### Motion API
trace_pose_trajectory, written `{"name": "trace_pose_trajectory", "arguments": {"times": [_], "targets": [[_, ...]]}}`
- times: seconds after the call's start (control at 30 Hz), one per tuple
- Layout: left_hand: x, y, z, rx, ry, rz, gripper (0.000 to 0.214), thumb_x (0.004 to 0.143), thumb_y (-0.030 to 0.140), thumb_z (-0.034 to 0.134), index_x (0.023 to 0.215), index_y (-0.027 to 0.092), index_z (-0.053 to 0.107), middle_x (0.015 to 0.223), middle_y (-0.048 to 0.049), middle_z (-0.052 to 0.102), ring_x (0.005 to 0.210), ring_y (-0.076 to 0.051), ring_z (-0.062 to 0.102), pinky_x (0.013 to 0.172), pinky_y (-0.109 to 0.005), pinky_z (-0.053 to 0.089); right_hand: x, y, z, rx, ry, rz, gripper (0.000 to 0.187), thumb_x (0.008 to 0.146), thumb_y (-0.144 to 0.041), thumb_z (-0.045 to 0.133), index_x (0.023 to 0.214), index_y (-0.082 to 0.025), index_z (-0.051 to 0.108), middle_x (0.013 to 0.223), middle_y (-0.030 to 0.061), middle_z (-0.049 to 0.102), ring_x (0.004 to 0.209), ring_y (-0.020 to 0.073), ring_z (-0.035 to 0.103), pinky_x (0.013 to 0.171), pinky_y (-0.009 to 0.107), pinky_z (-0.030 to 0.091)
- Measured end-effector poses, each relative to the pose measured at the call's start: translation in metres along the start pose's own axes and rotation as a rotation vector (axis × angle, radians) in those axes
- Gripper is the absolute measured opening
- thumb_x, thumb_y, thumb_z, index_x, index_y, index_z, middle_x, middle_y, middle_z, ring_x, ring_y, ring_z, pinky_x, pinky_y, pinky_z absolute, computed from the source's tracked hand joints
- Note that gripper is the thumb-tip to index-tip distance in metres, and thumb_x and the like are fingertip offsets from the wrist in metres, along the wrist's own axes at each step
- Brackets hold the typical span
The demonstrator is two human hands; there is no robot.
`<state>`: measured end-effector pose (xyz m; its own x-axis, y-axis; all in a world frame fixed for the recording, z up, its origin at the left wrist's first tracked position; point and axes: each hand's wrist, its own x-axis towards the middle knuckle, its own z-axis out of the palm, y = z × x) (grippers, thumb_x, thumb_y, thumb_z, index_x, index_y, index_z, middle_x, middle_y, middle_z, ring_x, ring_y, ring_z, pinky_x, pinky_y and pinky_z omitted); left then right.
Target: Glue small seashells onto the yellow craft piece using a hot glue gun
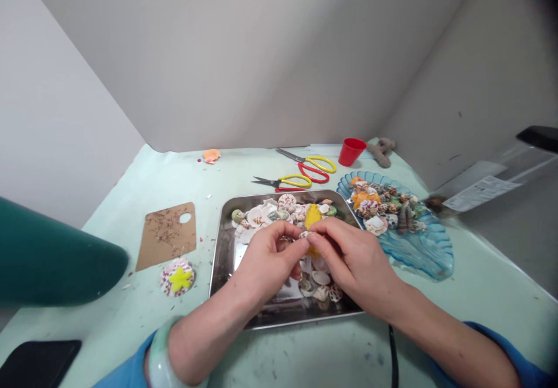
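Over a metal tray [217,271], my left hand [265,254] and my right hand [360,254] meet fingertip to fingertip. Both pinch a small pale, speckled shell [304,234], mostly covered by the fingers. White and spotted seashells [261,214] lie in the tray around and below my hands. Just beyond my right fingers is a yellow piece [313,216] among the shells. Left of the tray, a yellow flower shape [181,280] sits on a white and purple scalloped shell [166,279].
Two pairs of scissors [320,162] [294,180] lie behind the tray, near a red cup [351,152]. At right stands a blue scalloped dish [429,254] of shells. A brown card [168,234] and a large green cylinder [56,254] are at left. An orange shell [211,155] lies far back.
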<state>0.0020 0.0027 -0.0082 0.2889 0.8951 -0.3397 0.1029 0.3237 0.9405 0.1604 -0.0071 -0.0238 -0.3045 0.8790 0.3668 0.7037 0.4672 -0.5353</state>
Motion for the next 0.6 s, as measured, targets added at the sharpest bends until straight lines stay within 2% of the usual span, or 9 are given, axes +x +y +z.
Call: {"name": "trace_pose_trajectory", "arguments": {"times": [0.3,0.6], "targets": [[0.0005,0.0012,-0.0002,-0.001,0.001,-0.013,0.018,0.077,0.033,0.059,0.082,0.017,0.051,0.051,0.0060,0.050,0.044,-0.007,0.045,0.050,-0.021,0.039,-0.0006,-0.0009,-0.0002,0.007,-0.005,0.007,0.017,0.093,-0.026,0.041,0.085,-0.019,0.055,0.075,0.0013,0.059,0.065,0.0131,0.053,0.061,0.026,0.038],[0.0000,-0.0004,-0.0030,-0.016,-0.015,0.016,0.019,0.076,0.032,0.060,0.083,0.017,0.051,0.060,0.0050,0.051,0.046,-0.007,0.046,0.050,-0.021,0.039,-0.0001,0.0013,-0.0005,0.019,-0.013,0.010,0.017,0.093,-0.027,0.041,0.087,-0.019,0.055,0.076,0.0007,0.058,0.066,0.0129,0.052,0.063,0.026,0.038]]}}
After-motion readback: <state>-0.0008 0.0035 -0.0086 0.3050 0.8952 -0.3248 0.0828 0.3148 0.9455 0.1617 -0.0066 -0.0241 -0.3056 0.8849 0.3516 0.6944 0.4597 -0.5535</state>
